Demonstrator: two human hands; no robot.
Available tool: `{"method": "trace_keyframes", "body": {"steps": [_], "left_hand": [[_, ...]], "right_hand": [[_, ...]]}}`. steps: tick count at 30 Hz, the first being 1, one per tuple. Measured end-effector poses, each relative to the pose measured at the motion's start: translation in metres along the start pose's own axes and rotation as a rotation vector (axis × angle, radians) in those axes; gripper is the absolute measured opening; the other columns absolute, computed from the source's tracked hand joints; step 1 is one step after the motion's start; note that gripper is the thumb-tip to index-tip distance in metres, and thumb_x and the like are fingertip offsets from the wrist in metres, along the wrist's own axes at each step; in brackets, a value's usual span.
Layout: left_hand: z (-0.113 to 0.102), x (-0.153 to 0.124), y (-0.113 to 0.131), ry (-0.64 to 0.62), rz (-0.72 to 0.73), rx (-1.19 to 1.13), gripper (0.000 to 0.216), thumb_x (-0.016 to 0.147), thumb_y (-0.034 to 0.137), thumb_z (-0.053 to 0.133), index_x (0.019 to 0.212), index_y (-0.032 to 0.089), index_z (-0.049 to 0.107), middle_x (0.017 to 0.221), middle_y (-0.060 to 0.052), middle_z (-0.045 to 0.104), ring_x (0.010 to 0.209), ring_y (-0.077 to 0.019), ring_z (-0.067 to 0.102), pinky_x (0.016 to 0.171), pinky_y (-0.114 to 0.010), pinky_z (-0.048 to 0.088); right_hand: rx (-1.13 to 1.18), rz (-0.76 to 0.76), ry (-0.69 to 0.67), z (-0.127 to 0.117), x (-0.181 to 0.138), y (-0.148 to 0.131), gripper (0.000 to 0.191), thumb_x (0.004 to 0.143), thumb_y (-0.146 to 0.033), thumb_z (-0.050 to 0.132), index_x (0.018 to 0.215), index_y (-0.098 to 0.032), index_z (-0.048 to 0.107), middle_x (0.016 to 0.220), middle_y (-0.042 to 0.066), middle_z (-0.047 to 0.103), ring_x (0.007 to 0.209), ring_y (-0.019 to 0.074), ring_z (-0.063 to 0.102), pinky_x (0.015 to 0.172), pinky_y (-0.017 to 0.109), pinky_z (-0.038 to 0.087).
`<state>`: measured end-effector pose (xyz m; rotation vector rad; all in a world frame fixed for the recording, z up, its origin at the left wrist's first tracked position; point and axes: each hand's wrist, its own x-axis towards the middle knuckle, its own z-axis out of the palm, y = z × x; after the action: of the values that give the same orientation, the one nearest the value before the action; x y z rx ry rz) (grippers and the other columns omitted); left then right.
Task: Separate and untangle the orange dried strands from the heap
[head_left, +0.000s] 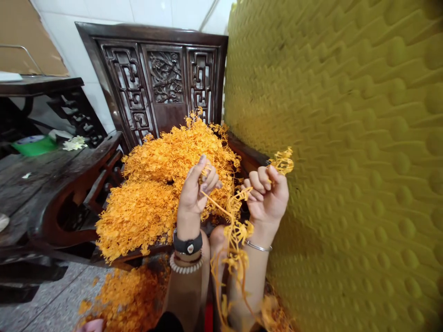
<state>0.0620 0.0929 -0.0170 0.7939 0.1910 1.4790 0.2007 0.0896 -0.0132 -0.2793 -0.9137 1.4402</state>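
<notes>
Holding orange strand point(238, 232), bowl point(37, 148) containing something white point(33, 138)

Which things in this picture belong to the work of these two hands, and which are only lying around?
Seem to belong:
- orange strand at the left hand
- orange piece pinched in the right hand
- large orange heap behind the hands

Seem only lying around:
- green bowl on the dark table
- white flower-like piece beside it
</notes>
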Motion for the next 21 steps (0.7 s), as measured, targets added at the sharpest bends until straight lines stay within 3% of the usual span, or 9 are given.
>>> {"method": "trace_keyframes", "body": {"steps": [4, 7, 10, 14, 21], "left_hand": [[-0.001, 0.002, -0.006, 0.005, -0.035, 0.165, 0.027, 0.082, 0.035, 0.058, 0.064, 0.015, 0.054, 0.048, 0.005, 0.045, 0.037, -0.0025, 0.039, 0.04, -0.014, 0.037], [-0.001, 0.005, -0.012, -0.008, -0.008, 0.316, 0.023, 0.081, 0.036, 0.058, 0.076, 0.014, 0.064, 0.058, 0.0, 0.057, 0.043, -0.0043, 0.047, 0.036, -0.015, 0.034], [-0.001, 0.006, -0.013, 0.006, 0.052, 0.407, 0.025, 0.081, 0.037, 0.057, 0.079, 0.014, 0.067, 0.063, -0.002, 0.062, 0.045, -0.0055, 0.05, 0.039, -0.016, 0.037], [-0.002, 0.005, -0.01, 0.073, 0.105, 0.498, 0.026, 0.083, 0.039, 0.055, 0.08, 0.017, 0.068, 0.071, -0.003, 0.065, 0.042, -0.0038, 0.045, 0.043, -0.019, 0.042], [-0.001, -0.003, -0.006, 0.127, 0.154, 0.642, 0.045, 0.086, 0.054, 0.04, 0.078, 0.018, 0.066, 0.063, -0.003, 0.059, 0.048, -0.0095, 0.051, 0.048, -0.024, 0.043]], "right_hand": [[-0.243, 0.052, 0.063, 0.004, -0.004, -0.003, 0.029, 0.074, -0.047, 0.057, 0.066, -0.02, 0.049, 0.058, -0.006, 0.033, 0.04, 0.0035, 0.018, 0.034, 0.021, 0.011], [-0.35, 0.08, 0.035, 0.01, -0.005, 0.001, 0.041, 0.077, -0.061, 0.046, 0.074, -0.021, 0.057, 0.062, -0.003, 0.039, 0.042, 0.0051, 0.026, 0.036, 0.025, 0.015], [-0.487, 0.055, 0.072, 0.01, -0.006, 0.003, 0.046, 0.082, -0.061, 0.038, 0.068, -0.021, 0.056, 0.053, -0.004, 0.034, 0.04, 0.0055, 0.023, 0.038, 0.025, 0.014], [-0.738, -0.032, 0.059, 0.006, -0.009, 0.003, 0.047, 0.085, -0.049, 0.046, 0.051, -0.017, 0.048, 0.044, -0.005, 0.03, 0.039, 0.0046, 0.023, 0.041, 0.026, 0.014], [-0.922, -0.124, 0.105, 0.011, -0.009, 0.008, 0.041, 0.086, -0.044, 0.048, 0.055, -0.016, 0.047, 0.049, -0.006, 0.032, 0.044, 0.004, 0.025, 0.045, 0.024, 0.019]]}}
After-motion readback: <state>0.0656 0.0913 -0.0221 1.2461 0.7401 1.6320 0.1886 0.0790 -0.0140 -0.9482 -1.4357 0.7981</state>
